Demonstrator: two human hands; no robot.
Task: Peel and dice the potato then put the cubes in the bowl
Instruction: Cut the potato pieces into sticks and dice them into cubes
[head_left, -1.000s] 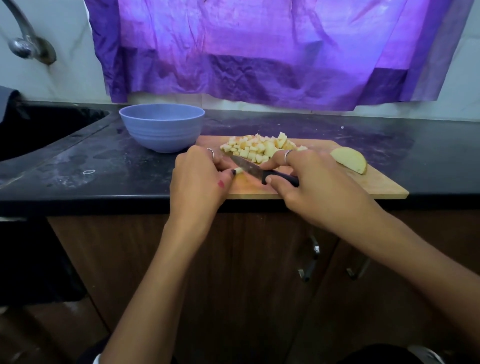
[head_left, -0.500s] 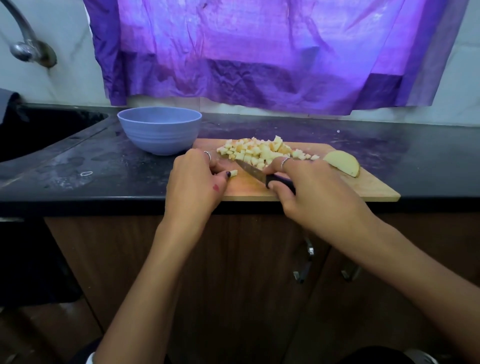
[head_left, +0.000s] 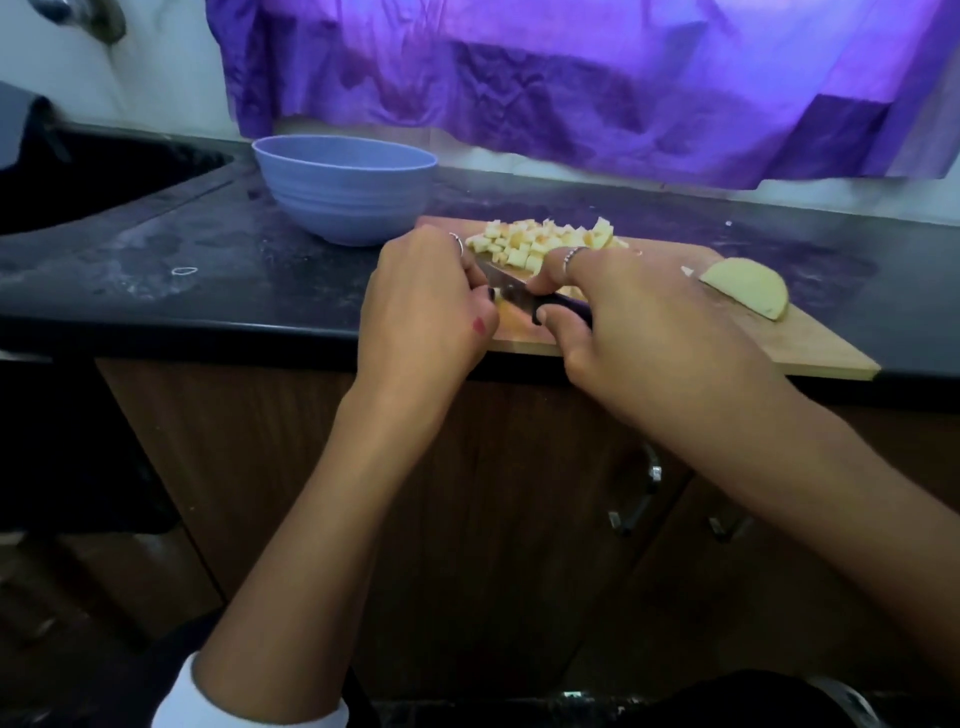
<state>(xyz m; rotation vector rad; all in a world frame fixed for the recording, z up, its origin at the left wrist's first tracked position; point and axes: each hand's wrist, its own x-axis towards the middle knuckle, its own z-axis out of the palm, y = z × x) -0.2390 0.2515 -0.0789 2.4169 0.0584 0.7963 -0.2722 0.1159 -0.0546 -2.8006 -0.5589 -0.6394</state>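
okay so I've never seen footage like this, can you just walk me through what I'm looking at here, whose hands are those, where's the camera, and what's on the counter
There is no machine here. A person wears a wide-angle camera on their head, which looks forward and down, so you see their own two arms reaching in from below.

On the dark counter lies a wooden cutting board. On it sit a pile of diced potato cubes and, off to the right, one uncut potato piece. A blue bowl stands just left of the board; its inside is not visible.

The right hand grips a dark-handled knife. The left hand, fingers curled, is at the blade; what it holds down is hidden.
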